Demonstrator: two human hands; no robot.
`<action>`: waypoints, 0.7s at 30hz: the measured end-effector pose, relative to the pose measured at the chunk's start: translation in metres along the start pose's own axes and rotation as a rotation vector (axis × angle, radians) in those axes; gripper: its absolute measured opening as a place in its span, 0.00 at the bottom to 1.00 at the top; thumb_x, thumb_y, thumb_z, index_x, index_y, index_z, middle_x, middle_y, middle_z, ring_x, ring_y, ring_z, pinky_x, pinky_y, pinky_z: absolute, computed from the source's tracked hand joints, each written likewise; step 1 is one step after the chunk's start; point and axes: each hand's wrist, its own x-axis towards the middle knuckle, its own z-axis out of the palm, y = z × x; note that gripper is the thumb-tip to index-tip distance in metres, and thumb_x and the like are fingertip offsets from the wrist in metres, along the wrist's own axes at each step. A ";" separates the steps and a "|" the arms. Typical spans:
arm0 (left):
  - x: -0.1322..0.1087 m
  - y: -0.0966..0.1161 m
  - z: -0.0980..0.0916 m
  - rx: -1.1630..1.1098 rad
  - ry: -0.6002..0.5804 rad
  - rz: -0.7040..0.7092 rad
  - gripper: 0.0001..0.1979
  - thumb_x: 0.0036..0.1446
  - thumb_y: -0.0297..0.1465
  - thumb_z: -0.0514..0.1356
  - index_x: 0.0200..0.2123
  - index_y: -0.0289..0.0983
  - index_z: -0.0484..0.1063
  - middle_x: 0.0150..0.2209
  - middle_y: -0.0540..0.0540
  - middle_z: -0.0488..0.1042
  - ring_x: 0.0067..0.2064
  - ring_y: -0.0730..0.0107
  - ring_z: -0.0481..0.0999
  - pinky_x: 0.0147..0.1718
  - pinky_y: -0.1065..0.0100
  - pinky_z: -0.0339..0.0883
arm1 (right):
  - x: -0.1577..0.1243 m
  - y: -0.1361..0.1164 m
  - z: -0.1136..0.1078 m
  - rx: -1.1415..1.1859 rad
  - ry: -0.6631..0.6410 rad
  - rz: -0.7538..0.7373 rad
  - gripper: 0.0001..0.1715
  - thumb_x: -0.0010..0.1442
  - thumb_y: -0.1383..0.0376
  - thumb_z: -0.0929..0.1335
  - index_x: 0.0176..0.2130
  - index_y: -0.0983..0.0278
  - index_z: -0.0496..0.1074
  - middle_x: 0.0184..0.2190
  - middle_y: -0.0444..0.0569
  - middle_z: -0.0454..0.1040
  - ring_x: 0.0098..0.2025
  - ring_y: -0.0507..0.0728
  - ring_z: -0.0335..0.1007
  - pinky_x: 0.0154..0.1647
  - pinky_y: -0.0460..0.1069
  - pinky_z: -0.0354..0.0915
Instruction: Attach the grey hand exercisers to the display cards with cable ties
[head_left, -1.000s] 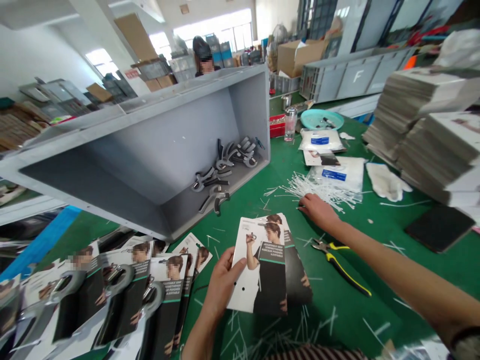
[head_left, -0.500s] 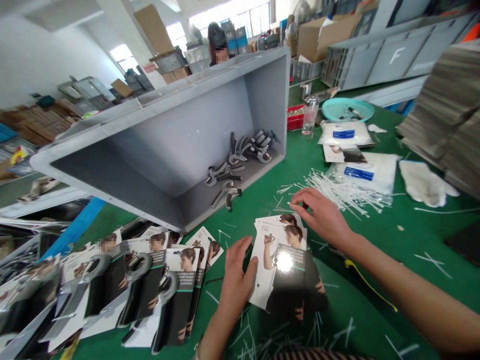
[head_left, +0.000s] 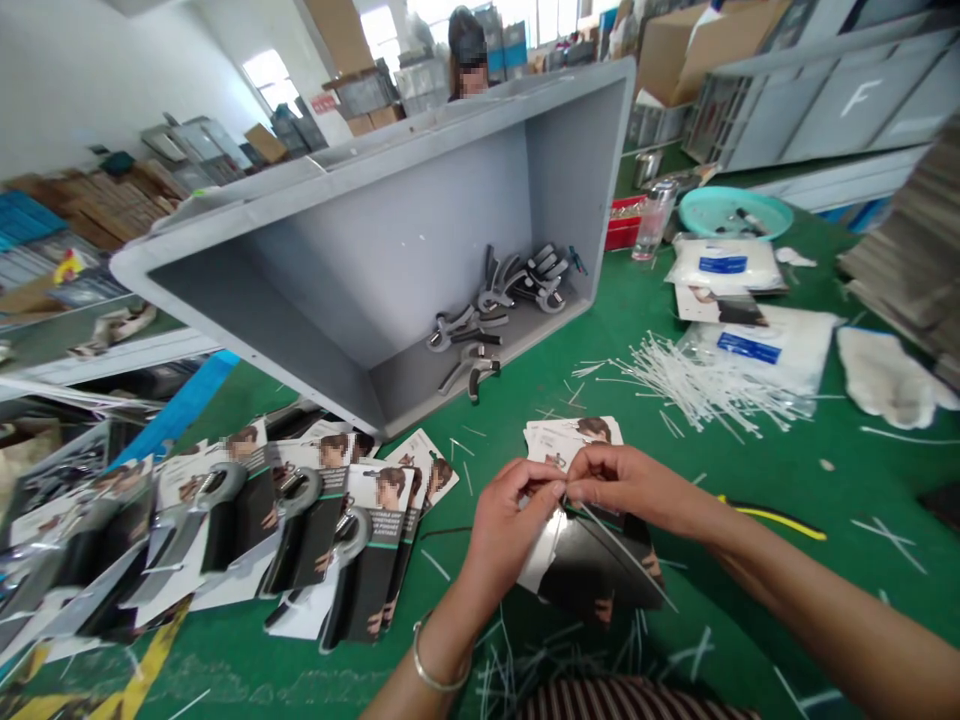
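My left hand (head_left: 510, 520) and my right hand (head_left: 626, 482) meet fingertip to fingertip, both pinched on a thin white plastic tie (head_left: 626, 560) that trails down to the right. They hover just above a small stack of printed backing cards (head_left: 581, 437) lying on the green table. A loose heap of white ties (head_left: 697, 385) lies beyond my right hand. A grey bin (head_left: 375, 260), tipped on its side, holds several grey hand grippers (head_left: 487, 320).
Several cards with grippers mounted on them (head_left: 300, 520) are spread at the left. Yellow-handled pliers (head_left: 772, 515) lie by my right forearm. White bags (head_left: 724, 265), a teal bowl (head_left: 735, 212) and a white glove (head_left: 889, 370) sit at the right. A person (head_left: 466, 50) stands behind the bin.
My right hand came back from the tie heap to the cards. My left hand let go of the card stack, and both hands now pinch a tie together. The view has shifted to the left.
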 end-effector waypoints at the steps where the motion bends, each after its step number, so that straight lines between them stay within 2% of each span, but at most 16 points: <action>1: 0.001 0.000 -0.001 0.001 0.018 -0.006 0.06 0.60 0.31 0.61 0.37 0.38 0.78 0.35 0.47 0.76 0.38 0.68 0.75 0.39 0.70 0.66 | -0.001 0.001 0.001 0.005 -0.029 0.018 0.14 0.59 0.55 0.71 0.33 0.64 0.72 0.25 0.41 0.70 0.24 0.48 0.61 0.23 0.43 0.55; 5: 0.001 -0.001 -0.012 -0.056 0.078 -0.013 0.07 0.61 0.33 0.60 0.40 0.39 0.77 0.38 0.47 0.77 0.40 0.67 0.76 0.42 0.68 0.68 | -0.012 0.007 0.006 -0.006 -0.194 0.154 0.15 0.60 0.55 0.70 0.35 0.64 0.72 0.24 0.40 0.71 0.19 0.46 0.60 0.18 0.42 0.54; 7: -0.007 -0.010 -0.023 -0.060 0.136 -0.046 0.10 0.62 0.35 0.60 0.45 0.39 0.75 0.43 0.45 0.77 0.44 0.66 0.76 0.46 0.66 0.67 | -0.019 0.011 0.006 0.013 -0.174 0.196 0.15 0.61 0.53 0.69 0.35 0.64 0.71 0.20 0.39 0.70 0.17 0.47 0.60 0.15 0.41 0.54; 10: -0.032 -0.039 -0.038 0.021 0.269 -0.195 0.17 0.59 0.38 0.62 0.50 0.39 0.72 0.50 0.42 0.75 0.49 0.63 0.75 0.52 0.62 0.65 | -0.028 0.015 -0.001 0.139 -0.042 0.164 0.16 0.62 0.53 0.69 0.35 0.63 0.68 0.21 0.40 0.72 0.17 0.48 0.66 0.17 0.43 0.62; 11: -0.042 -0.049 -0.040 0.019 0.271 -0.272 0.19 0.58 0.39 0.63 0.50 0.38 0.72 0.49 0.41 0.76 0.49 0.62 0.75 0.51 0.61 0.65 | -0.029 0.015 -0.004 0.185 -0.003 0.141 0.16 0.61 0.53 0.69 0.35 0.63 0.67 0.23 0.42 0.74 0.20 0.49 0.69 0.20 0.44 0.65; 14: -0.068 -0.071 -0.038 -0.168 0.108 -0.458 0.20 0.53 0.40 0.66 0.46 0.35 0.74 0.42 0.41 0.79 0.43 0.62 0.77 0.45 0.63 0.68 | -0.028 0.017 -0.010 0.222 0.083 0.064 0.14 0.61 0.55 0.70 0.36 0.63 0.66 0.27 0.46 0.77 0.26 0.53 0.75 0.28 0.47 0.71; 16: -0.072 -0.070 -0.033 -0.289 0.053 -0.489 0.16 0.52 0.39 0.67 0.41 0.34 0.75 0.37 0.43 0.80 0.39 0.64 0.77 0.40 0.66 0.68 | -0.022 0.017 -0.008 0.163 0.159 -0.011 0.12 0.63 0.57 0.69 0.36 0.63 0.67 0.29 0.46 0.78 0.28 0.53 0.75 0.32 0.49 0.72; 17: -0.069 -0.066 -0.032 -0.323 0.069 -0.474 0.15 0.53 0.38 0.66 0.39 0.34 0.75 0.36 0.44 0.80 0.37 0.66 0.76 0.38 0.68 0.68 | -0.018 0.016 -0.005 0.118 0.210 -0.061 0.11 0.63 0.57 0.68 0.37 0.63 0.68 0.30 0.47 0.78 0.29 0.54 0.76 0.34 0.49 0.72; 19: -0.058 -0.052 -0.033 -0.344 0.130 -0.409 0.14 0.56 0.38 0.64 0.41 0.34 0.75 0.35 0.46 0.79 0.33 0.70 0.75 0.34 0.70 0.68 | -0.011 0.011 0.005 -0.025 0.340 -0.184 0.09 0.64 0.58 0.68 0.37 0.62 0.70 0.33 0.47 0.77 0.33 0.55 0.76 0.37 0.50 0.71; 21: -0.046 -0.036 -0.036 -0.333 0.132 -0.329 0.15 0.58 0.38 0.63 0.44 0.35 0.74 0.34 0.48 0.78 0.31 0.72 0.74 0.31 0.71 0.68 | -0.008 0.004 0.015 -0.226 0.494 -0.324 0.07 0.64 0.60 0.68 0.38 0.61 0.72 0.36 0.48 0.77 0.36 0.56 0.76 0.39 0.51 0.71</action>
